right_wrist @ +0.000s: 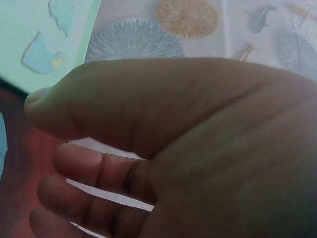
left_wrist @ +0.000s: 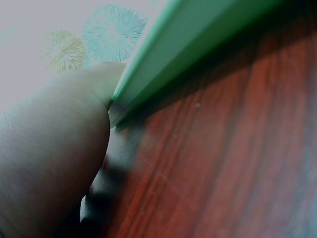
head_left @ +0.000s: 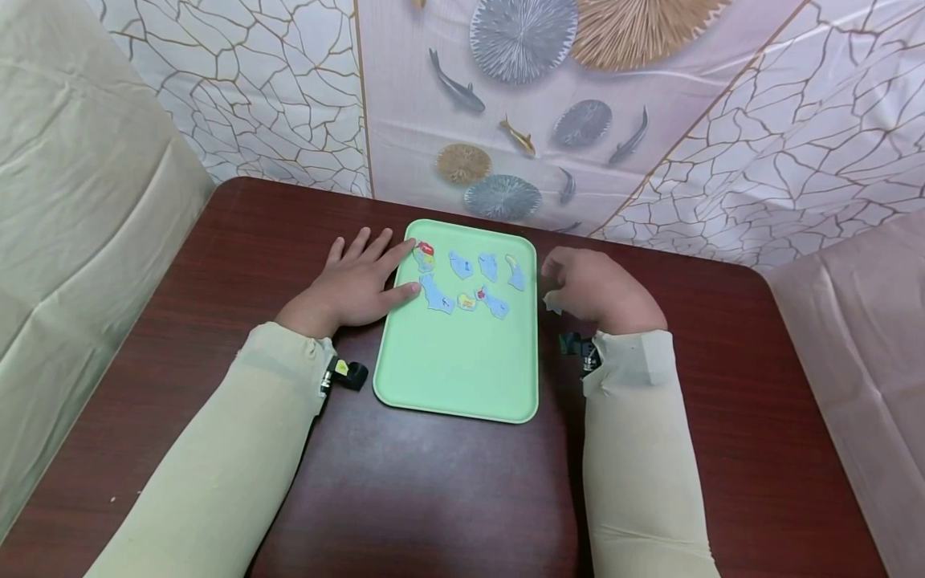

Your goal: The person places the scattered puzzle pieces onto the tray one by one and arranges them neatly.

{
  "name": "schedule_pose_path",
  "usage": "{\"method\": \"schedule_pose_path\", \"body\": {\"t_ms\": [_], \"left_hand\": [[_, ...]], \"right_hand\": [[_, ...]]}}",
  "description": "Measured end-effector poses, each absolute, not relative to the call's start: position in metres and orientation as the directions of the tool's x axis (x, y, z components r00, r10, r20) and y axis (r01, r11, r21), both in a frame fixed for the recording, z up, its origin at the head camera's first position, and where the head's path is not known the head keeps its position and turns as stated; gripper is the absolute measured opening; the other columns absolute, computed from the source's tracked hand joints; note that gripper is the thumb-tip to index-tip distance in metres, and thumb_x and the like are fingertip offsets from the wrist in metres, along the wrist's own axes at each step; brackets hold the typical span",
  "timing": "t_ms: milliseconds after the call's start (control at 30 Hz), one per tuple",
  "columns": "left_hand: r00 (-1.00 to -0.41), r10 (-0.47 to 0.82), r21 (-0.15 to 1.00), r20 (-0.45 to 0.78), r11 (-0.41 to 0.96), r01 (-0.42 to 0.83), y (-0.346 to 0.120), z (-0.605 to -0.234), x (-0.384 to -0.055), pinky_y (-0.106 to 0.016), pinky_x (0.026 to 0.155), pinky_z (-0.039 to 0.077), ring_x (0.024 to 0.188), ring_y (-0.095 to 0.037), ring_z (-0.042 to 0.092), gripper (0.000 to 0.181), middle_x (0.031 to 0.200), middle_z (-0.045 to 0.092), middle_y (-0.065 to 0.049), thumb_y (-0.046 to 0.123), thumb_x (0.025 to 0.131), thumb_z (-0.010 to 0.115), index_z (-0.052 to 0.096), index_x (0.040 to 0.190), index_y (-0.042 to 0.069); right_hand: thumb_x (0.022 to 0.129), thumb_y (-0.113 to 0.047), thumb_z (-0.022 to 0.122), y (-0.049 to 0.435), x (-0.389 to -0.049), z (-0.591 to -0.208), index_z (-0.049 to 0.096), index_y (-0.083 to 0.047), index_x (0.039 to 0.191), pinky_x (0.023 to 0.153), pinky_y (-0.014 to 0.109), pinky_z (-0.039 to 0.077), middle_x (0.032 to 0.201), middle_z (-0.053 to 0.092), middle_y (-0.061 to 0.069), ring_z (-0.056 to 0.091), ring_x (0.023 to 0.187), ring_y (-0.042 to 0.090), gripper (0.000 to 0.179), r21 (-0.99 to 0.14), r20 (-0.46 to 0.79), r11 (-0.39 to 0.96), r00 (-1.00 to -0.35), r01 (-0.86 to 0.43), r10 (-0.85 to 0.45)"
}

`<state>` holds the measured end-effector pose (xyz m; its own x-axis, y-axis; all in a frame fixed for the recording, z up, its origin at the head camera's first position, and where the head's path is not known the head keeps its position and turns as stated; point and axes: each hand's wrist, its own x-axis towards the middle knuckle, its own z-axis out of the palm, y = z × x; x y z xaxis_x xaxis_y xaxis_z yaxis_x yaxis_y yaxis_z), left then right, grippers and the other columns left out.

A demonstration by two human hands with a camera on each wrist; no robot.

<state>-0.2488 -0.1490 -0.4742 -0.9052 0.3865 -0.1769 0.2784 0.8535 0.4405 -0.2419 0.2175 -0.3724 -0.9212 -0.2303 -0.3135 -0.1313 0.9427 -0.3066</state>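
Observation:
My left hand point(head_left: 350, 289) lies spread at the left side of the green tray point(head_left: 455, 361), index fingertip and thumb over its rim. Several pale blue puzzle pieces point(head_left: 437, 295) are in the tray's upper half; one piece point(head_left: 425, 257) has red and yellow on it. At the tray's right side, my right hand point(head_left: 600, 285) hovers with bent fingers. A pale piece point(head_left: 552, 303) shows just by its thumb. In the right wrist view, the thumb point(right_wrist: 99, 101) and fingers stand apart, with a blue piece point(right_wrist: 2, 146) at the left edge, apart from the thumb.
The tray rests on a dark red-brown wooden table point(head_left: 433, 490). Behind it hangs a patterned cloth point(head_left: 405, 160) with fish and round shapes. Pale cloth point(head_left: 101, 201) hangs at both sides. Small black cameras point(head_left: 349, 374) sit at both wrists.

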Motion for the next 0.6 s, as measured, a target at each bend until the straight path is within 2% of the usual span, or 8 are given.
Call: {"method": "schedule_pose_path", "body": {"t_ms": [133,233,367,600], "left_hand": [[-0.905,0.389,0.441,-0.175,0.852,0.281,-0.149,-0.475,-0.249,-0.073,0.137,-0.008,0.177,-0.044,-0.009,0.085,0.192,0.002,-0.013,0.077,0.112,0.041,0.012,0.183,0.039],[-0.904,0.39,0.442,-0.176,0.852,0.281,-0.149,-0.475,-0.249,-0.073,0.137,-0.008,0.177,-0.044,-0.009,0.086,0.192,0.002,-0.013,0.077,0.112,0.041,0.012,0.183,0.039],[-0.904,0.389,0.442,-0.175,0.852,0.281,-0.149,-0.475,-0.249,-0.073,0.137,-0.008,0.177,-0.044,-0.009,0.086,0.192,0.001,-0.013,0.078,0.111,0.04,0.011,0.183,0.04],[-0.906,0.385,0.436,-0.177,0.856,0.279,-0.149,-0.475,-0.249,-0.073,0.137,-0.008,0.177,-0.044,-0.009,0.086,0.192,0.001,-0.013,0.078,0.111,0.039,0.011,0.183,0.04]], "right_hand": [[0.097,-0.01,0.074,0.221,-0.242,-0.375,0.071,-0.013,0.125,0.065,0.044,0.061,0.115,0.073,0.013,0.073,0.067,0.034,0.029,-0.332,-0.353,0.94,-0.913,-0.081,-0.204],[0.099,-0.011,0.075,0.224,-0.243,-0.379,0.07,-0.012,0.123,0.06,0.042,0.059,0.108,0.073,0.014,0.071,0.062,0.035,0.025,-0.351,-0.385,0.935,-0.902,-0.053,-0.195],[0.1,-0.012,0.076,0.227,-0.246,-0.384,0.071,-0.012,0.122,0.062,0.041,0.059,0.1,0.074,0.013,0.07,0.062,0.032,0.022,-0.36,-0.414,0.932,-0.891,-0.026,-0.185],[0.098,-0.015,0.077,0.229,-0.249,-0.39,0.074,-0.017,0.119,0.068,0.041,0.056,0.092,0.072,0.008,0.067,0.071,0.027,0.021,-0.322,-0.428,0.946,-0.887,-0.027,-0.171]]}}
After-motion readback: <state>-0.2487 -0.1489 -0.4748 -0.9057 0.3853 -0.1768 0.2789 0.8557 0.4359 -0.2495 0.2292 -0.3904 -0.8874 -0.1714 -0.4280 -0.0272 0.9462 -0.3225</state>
